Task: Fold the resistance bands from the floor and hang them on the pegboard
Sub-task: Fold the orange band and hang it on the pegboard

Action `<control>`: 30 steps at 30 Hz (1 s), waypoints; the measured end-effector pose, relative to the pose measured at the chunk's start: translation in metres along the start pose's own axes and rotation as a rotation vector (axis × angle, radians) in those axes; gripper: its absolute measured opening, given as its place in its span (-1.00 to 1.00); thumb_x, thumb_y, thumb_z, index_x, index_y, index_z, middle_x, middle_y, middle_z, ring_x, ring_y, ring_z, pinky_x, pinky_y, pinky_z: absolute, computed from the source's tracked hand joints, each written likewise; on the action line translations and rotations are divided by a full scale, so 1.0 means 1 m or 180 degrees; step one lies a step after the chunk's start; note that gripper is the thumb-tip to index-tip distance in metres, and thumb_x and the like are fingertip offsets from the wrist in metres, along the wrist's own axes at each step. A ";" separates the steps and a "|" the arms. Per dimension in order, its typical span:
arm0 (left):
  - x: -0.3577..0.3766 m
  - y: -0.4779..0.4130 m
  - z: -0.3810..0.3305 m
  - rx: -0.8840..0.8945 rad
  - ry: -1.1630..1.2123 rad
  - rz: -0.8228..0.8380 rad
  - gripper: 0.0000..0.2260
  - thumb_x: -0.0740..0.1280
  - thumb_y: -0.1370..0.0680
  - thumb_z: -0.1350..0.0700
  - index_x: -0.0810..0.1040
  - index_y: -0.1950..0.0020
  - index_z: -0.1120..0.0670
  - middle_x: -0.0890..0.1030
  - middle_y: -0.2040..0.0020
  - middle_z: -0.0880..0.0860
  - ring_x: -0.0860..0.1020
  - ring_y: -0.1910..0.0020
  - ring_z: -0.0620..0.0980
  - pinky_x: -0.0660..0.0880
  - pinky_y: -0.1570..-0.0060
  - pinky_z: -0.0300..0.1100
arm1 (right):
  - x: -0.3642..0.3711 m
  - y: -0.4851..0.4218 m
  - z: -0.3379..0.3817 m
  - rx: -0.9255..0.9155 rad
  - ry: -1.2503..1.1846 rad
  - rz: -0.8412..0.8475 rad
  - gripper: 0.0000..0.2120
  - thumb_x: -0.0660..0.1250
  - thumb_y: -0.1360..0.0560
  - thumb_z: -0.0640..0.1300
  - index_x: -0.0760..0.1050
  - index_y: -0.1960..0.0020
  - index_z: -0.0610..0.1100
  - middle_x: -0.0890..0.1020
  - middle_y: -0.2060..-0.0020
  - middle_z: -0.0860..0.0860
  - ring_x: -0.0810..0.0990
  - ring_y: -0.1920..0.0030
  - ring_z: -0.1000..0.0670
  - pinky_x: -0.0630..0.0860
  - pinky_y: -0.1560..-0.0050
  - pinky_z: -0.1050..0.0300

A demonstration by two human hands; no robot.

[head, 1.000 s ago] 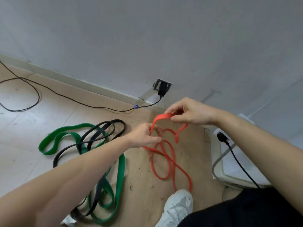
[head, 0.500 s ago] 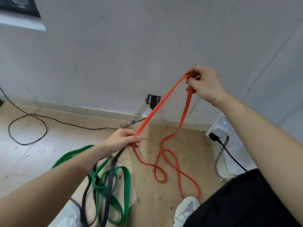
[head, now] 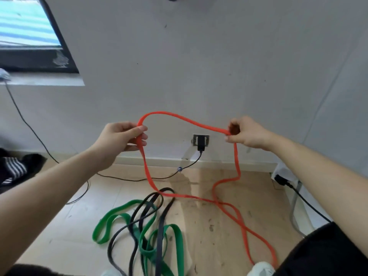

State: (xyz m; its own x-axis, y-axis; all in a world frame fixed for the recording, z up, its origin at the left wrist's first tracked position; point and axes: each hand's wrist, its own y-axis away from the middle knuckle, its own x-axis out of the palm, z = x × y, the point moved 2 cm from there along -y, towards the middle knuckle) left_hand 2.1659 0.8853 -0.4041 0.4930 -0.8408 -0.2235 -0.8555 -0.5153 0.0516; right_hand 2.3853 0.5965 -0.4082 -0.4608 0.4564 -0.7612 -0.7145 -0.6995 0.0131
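Folding underway: our left hand (head: 121,138) and right hand (head: 244,134) each pinch the orange band (head: 185,119), tail trailing on the floor (head: 199,232); next, bring hands together to double it

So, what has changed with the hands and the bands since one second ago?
Both hands rose from near the floor and moved apart. The left hand and right hand now hold the orange band level, with a slack arc between them and its lower part trailing on the floor. Both kept their grip on it. The green band and black band stayed lying on the floor.
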 end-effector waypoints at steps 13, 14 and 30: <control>-0.028 0.000 -0.038 0.0323 0.0306 0.0397 -0.68 0.58 -0.32 -0.09 0.68 0.08 0.08 0.69 0.16 0.04 0.71 0.06 0.02 0.65 -0.05 -0.14 | 0.075 -0.003 -0.026 0.0292 0.0393 0.1421 -0.78 0.51 -0.45 -0.16 0.51 0.29 -0.08 0.52 0.42 0.03 0.47 0.39 0.06 0.42 0.36 0.19; -0.025 0.000 -0.039 0.0315 0.0406 0.0291 -0.74 0.53 -0.38 -0.04 0.65 0.06 0.08 0.68 0.17 0.01 0.70 0.08 -0.01 0.64 -0.06 -0.13 | 0.089 -0.001 -0.029 0.0320 0.0338 0.1556 -0.80 0.51 -0.44 -0.17 0.52 0.29 -0.07 0.53 0.40 0.03 0.46 0.37 0.07 0.41 0.34 0.19; -0.032 -0.001 -0.047 0.0275 0.1413 -0.0267 -0.88 0.36 -0.64 0.05 0.59 0.06 0.04 0.58 0.21 -0.05 0.62 0.13 -0.09 0.57 -0.07 -0.16 | 0.225 0.063 -0.039 0.0444 0.0253 0.2627 -0.91 0.51 -0.44 -0.18 0.70 0.06 -0.10 0.63 0.43 0.16 0.59 0.36 0.22 0.57 0.25 0.23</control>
State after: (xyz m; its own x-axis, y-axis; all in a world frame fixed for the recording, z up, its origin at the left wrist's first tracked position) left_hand 2.1582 0.9046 -0.3508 0.5651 -0.7962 0.2162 -0.8105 -0.5847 -0.0344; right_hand 2.2571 0.6334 -0.6041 -0.8294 -0.2155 -0.5154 -0.2253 -0.7152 0.6616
